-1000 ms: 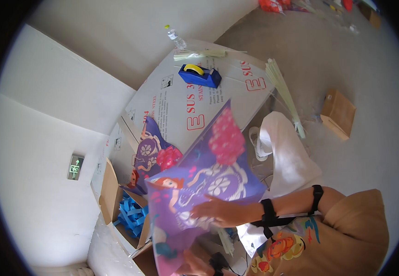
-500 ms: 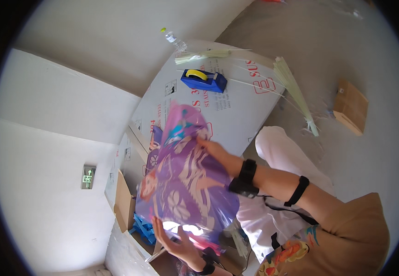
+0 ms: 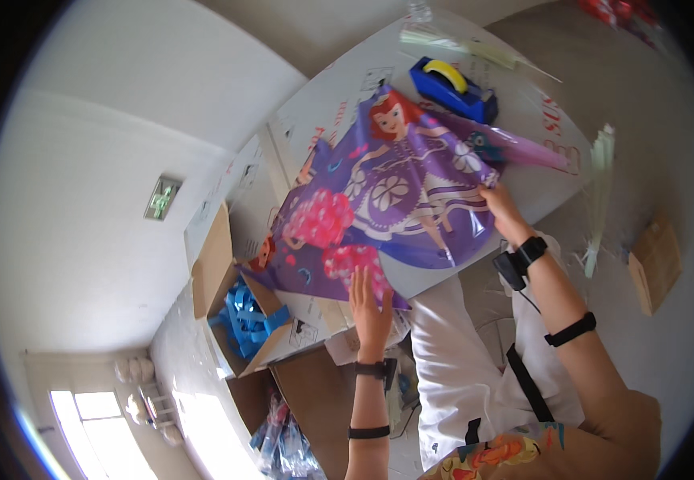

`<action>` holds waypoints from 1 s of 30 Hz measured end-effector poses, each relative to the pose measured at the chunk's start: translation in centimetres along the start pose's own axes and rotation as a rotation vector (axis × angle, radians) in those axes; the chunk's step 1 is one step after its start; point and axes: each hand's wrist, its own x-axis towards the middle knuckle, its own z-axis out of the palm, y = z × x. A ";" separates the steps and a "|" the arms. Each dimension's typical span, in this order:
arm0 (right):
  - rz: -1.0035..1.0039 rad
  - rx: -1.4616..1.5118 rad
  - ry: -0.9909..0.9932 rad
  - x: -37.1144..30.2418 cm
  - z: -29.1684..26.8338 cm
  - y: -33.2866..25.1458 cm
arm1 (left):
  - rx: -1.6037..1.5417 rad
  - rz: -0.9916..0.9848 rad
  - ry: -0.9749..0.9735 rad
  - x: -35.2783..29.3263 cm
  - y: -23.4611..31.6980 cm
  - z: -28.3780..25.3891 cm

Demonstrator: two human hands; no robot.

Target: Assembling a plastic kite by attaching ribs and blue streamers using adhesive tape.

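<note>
A thin, glossy purple plastic sheet [image 3: 419,232] printed with a red-haired princess figure and pink flower patches lies spread over the board-topped table. At its right edge my right hand [image 3: 504,214] is closed, pinching the film between thumb and fingers. My left hand [image 3: 371,316] rests flat on the sheet's near edge over a pink patch, fingers stretched out and holding nothing. A narrow pinkish, see-through tail of the film [image 3: 531,150] reaches right, beyond my right hand. Touching the far side of the sheet is a blue tape dispenser [image 3: 463,100] with a yellow roll.
Pale thin rods lie in one bundle [image 3: 459,44] at the table's far edge and another [image 3: 600,192] off its right edge. An open carton [image 3: 211,268] with blue strips stands left; a lower carton [image 3: 311,400] holds plastic packets. A brown box [image 3: 655,264] sits at right.
The sheet, bunched and lifted before, is now spread down over the table. My right hand has moved right with its edge; my left hand has moved up and right onto the film. The view has shifted.
</note>
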 end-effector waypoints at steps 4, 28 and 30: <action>0.013 -0.173 -0.094 1.5 -3.5 0.4 | -0.039 -0.029 0.014 -0.1 0.3 0.0; -0.442 -0.872 -0.330 -27.0 -3.7 -6.7 | 0.355 -0.388 0.381 -3.9 -18.3 -15.4; -0.411 -0.840 -0.341 -29.2 -3.0 -7.1 | 0.291 -0.267 0.606 -3.5 -16.0 -16.3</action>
